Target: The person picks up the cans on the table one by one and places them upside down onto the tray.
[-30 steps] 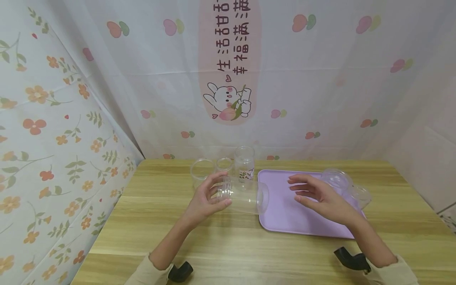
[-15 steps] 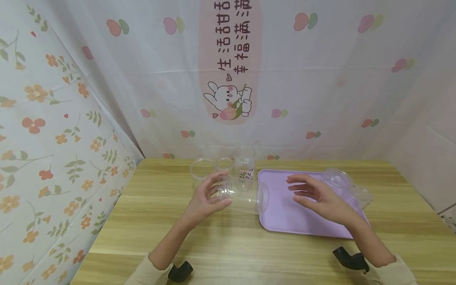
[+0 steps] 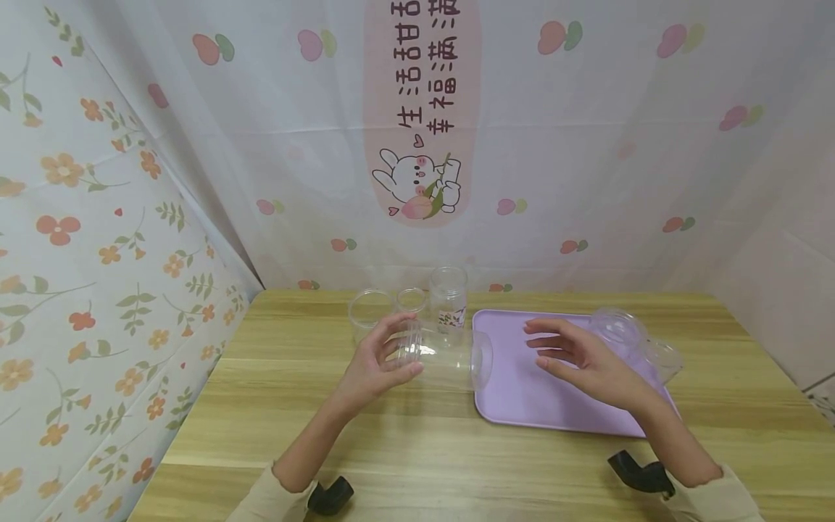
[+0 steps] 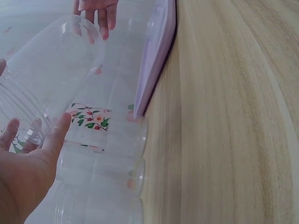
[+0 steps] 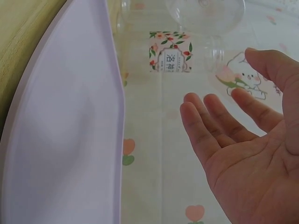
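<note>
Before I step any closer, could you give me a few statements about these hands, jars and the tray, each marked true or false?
1. The left hand holds a clear jar. True.
2. That clear jar is upright. False: it is turned on its side.
3. The right hand holds nothing. True.
4. The right hand touches the clear jar. False: there is a gap between them.
5. A labelled jar stands beside a tray. True.
6. The tray is green. False: it is light purple.
</note>
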The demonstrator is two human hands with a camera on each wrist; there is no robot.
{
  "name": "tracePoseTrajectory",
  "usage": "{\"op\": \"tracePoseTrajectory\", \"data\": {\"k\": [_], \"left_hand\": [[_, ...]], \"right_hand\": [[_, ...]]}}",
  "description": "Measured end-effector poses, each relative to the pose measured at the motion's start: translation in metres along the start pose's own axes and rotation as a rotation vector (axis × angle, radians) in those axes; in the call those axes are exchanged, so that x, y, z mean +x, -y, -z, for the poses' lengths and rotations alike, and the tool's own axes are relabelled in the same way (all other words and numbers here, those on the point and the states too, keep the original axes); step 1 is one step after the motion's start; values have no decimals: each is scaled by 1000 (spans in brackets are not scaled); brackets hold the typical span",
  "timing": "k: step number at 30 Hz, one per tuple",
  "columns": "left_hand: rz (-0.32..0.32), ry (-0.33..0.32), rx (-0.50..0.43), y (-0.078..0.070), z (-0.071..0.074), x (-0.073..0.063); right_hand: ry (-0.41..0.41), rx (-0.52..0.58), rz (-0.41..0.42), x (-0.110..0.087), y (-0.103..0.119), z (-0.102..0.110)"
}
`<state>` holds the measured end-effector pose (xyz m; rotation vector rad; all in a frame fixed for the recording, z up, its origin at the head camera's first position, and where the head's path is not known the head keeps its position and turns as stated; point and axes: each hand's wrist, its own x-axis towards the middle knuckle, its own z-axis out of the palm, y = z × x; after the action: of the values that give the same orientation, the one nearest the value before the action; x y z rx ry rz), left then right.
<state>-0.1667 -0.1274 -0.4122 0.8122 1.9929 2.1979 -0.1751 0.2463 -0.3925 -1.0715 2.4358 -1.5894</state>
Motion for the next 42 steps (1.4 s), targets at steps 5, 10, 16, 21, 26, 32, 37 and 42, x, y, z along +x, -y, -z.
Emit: {"op": "tracePoseTrajectory", "data": {"k": [5, 10, 16, 21, 26, 32, 37, 42], "left_hand": [[3, -2, 3, 0, 0, 1], [-4, 5, -1, 0, -1, 3], [-4, 4, -4, 0, -3, 4], [-2, 7, -13, 0, -5, 5], [-1, 14, -19, -1, -7, 6], [-4, 17, -42, -2, -8, 7], [3, 12, -65, -2, -9, 7], [8, 1, -72, -2, -10, 9]], "right_hand": [[-2, 14, 2, 1, 1, -1], [3, 35, -5, 3, 1, -4], [-5, 46, -4, 4, 1, -5], [-10, 67, -3, 4, 1, -6], [-8, 102, -8, 5, 1, -8], [-10, 125, -4, 8, 0, -12], [-14, 140, -12, 11, 0, -16], [-17, 162, -23, 14, 0, -20]]}}
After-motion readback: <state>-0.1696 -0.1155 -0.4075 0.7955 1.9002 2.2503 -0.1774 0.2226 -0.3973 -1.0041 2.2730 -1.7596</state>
